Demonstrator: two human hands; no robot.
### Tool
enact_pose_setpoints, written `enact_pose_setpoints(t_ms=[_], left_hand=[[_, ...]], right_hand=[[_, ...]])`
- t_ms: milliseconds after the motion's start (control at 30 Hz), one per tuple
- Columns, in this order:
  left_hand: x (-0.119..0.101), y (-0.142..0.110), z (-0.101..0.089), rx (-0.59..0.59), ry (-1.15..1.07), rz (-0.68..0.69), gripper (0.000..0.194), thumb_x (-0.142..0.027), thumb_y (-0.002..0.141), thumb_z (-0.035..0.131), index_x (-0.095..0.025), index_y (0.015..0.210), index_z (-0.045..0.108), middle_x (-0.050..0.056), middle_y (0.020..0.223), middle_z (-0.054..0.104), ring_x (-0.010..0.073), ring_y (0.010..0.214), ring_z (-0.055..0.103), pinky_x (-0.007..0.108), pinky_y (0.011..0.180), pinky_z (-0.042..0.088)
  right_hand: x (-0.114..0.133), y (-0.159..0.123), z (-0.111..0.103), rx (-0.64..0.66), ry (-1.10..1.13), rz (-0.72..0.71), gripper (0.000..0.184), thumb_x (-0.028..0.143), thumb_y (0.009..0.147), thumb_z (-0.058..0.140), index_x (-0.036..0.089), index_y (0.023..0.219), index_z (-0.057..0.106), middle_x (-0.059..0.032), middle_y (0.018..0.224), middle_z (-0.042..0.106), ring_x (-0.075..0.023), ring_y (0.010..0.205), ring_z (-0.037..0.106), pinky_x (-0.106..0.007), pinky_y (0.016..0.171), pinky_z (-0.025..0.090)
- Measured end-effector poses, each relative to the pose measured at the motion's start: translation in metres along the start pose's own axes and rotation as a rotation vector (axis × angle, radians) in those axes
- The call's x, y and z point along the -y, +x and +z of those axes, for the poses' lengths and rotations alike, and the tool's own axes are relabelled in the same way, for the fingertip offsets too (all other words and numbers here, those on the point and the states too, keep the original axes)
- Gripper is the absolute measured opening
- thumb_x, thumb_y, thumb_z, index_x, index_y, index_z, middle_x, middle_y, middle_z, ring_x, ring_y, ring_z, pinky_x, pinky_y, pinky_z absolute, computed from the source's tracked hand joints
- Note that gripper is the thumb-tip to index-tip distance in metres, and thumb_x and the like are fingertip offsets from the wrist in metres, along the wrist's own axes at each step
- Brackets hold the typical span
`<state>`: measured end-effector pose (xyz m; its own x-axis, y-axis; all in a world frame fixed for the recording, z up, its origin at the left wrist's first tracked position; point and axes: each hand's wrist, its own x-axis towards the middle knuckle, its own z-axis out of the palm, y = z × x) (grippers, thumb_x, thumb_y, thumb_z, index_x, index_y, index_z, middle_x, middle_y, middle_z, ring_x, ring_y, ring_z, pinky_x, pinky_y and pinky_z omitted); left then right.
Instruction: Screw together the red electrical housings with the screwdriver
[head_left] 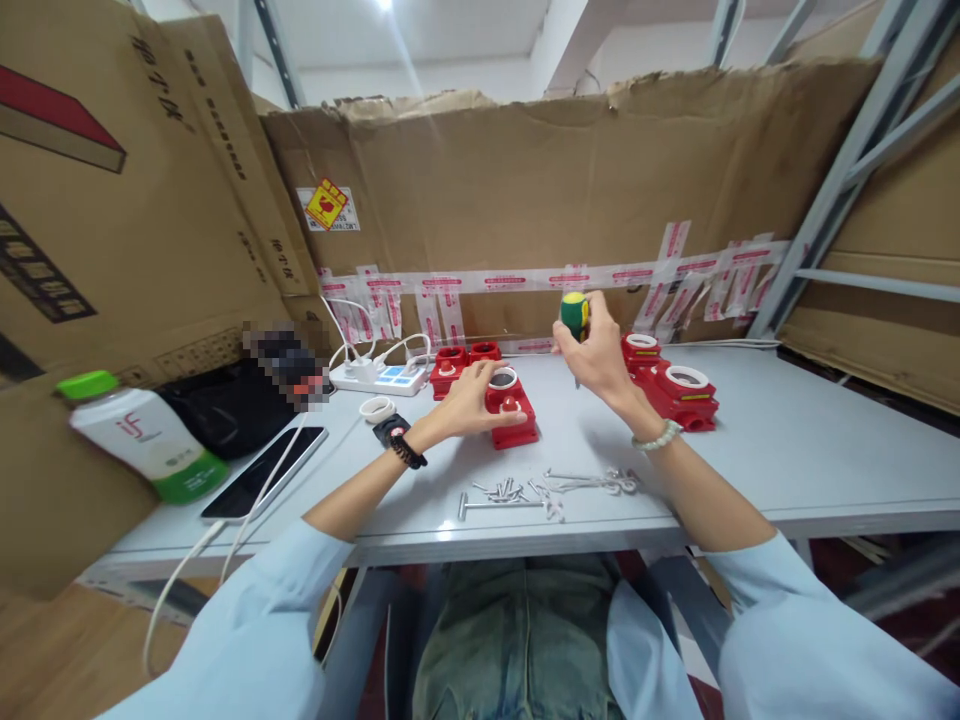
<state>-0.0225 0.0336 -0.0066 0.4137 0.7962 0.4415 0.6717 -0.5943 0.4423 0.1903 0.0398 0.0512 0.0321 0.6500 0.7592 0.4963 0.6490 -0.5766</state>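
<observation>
My left hand (474, 402) is wrapped over a red box-shaped part (517, 432) with a white ring on its top, which rests on the table. The thumb lies along its near side, by a small red knob. Raised to the right of that part, my right hand (596, 350) grips a screwdriver (575, 314) by its green and yellow handle. Its shaft points down and is mostly hidden behind the fingers. On the table in front of me lie several loose screws (506, 490) and metal rods with white ends (510, 505).
More red parts stand at the right (684, 395) and behind my left hand (450, 368). A power strip (382, 378), a white ring (377, 409), a phone (266, 474) and a bottle (142, 435) are on the left. Cardboard (525, 190) walls the back.
</observation>
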Motion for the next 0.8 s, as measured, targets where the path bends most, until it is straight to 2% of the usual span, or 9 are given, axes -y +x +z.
enact_pose_setpoints(t_ms=[67,133,233,333,467,567,667,800], left_hand=[[0.008,0.010,0.006,0.095,-0.022,-0.005,0.089,-0.055,0.063,0.077,-0.025,0.138,0.040,0.016,0.141,0.042,0.0381,0.131,0.038,0.055,0.106,0.032],[0.014,0.016,0.010,0.145,-0.044,0.005,0.090,-0.055,0.063,0.076,-0.023,0.139,0.038,0.017,0.142,0.042,0.0378,0.131,0.039,0.054,0.107,0.032],[0.016,0.016,0.013,0.138,-0.054,0.024,0.089,-0.055,0.064,0.075,-0.019,0.137,0.039,0.018,0.139,0.045,0.0369,0.129,0.042,0.053,0.107,0.033],[0.015,0.010,0.012,0.121,-0.082,0.035,0.093,-0.054,0.061,0.077,-0.019,0.138,0.039,0.019,0.141,0.044,0.0383,0.130,0.041,0.056,0.108,0.031],[0.013,0.001,0.010,0.143,-0.132,0.020,0.101,-0.051,0.058,0.080,-0.020,0.142,0.035,0.019,0.146,0.039,0.0393,0.133,0.038,0.058,0.110,0.029],[0.011,0.000,0.010,0.131,-0.156,0.029,0.099,-0.049,0.060,0.080,-0.021,0.143,0.033,0.018,0.148,0.036,0.0380,0.135,0.037,0.057,0.111,0.028],[0.007,0.002,0.007,0.077,-0.197,0.015,0.098,-0.048,0.061,0.080,-0.019,0.142,0.034,0.019,0.148,0.036,0.0366,0.136,0.036,0.055,0.113,0.027],[0.007,0.003,-0.010,-0.008,-0.293,-0.060,0.098,-0.048,0.062,0.080,-0.021,0.142,0.032,0.016,0.147,0.038,0.0345,0.134,0.040,0.051,0.113,0.030]], right_hand=[[-0.012,0.000,0.005,0.030,-0.072,0.018,0.012,0.029,0.077,0.053,0.023,0.084,0.045,0.0030,0.066,0.051,-0.0144,0.059,0.048,-0.029,0.060,0.039],[-0.023,-0.001,0.009,0.120,-0.130,0.031,0.013,0.028,0.072,0.055,0.022,0.074,0.044,0.0040,0.063,0.048,-0.0131,0.059,0.045,-0.027,0.058,0.035],[-0.033,-0.005,0.016,0.259,-0.156,0.058,0.016,0.031,0.071,0.058,0.020,0.068,0.047,0.0028,0.064,0.050,-0.0128,0.061,0.045,-0.026,0.058,0.033],[-0.033,-0.009,0.021,0.329,-0.152,0.063,0.017,0.033,0.071,0.060,0.018,0.070,0.053,0.0004,0.068,0.057,-0.0137,0.065,0.049,-0.025,0.060,0.035],[-0.031,-0.014,0.023,0.366,-0.190,0.045,0.017,0.033,0.072,0.061,0.016,0.072,0.057,-0.0013,0.071,0.062,-0.0143,0.066,0.052,-0.025,0.061,0.036],[-0.032,-0.014,0.023,0.373,-0.210,0.043,0.018,0.034,0.073,0.062,0.016,0.076,0.059,-0.0029,0.074,0.064,-0.0154,0.068,0.055,-0.025,0.061,0.037],[-0.032,-0.014,0.023,0.335,-0.202,0.048,0.020,0.035,0.074,0.062,0.015,0.081,0.062,-0.0042,0.078,0.067,-0.0169,0.071,0.058,-0.026,0.064,0.040],[-0.033,-0.013,0.023,0.293,-0.167,0.076,0.023,0.036,0.076,0.060,0.015,0.084,0.063,-0.0050,0.078,0.067,-0.0178,0.071,0.060,-0.028,0.066,0.043]])
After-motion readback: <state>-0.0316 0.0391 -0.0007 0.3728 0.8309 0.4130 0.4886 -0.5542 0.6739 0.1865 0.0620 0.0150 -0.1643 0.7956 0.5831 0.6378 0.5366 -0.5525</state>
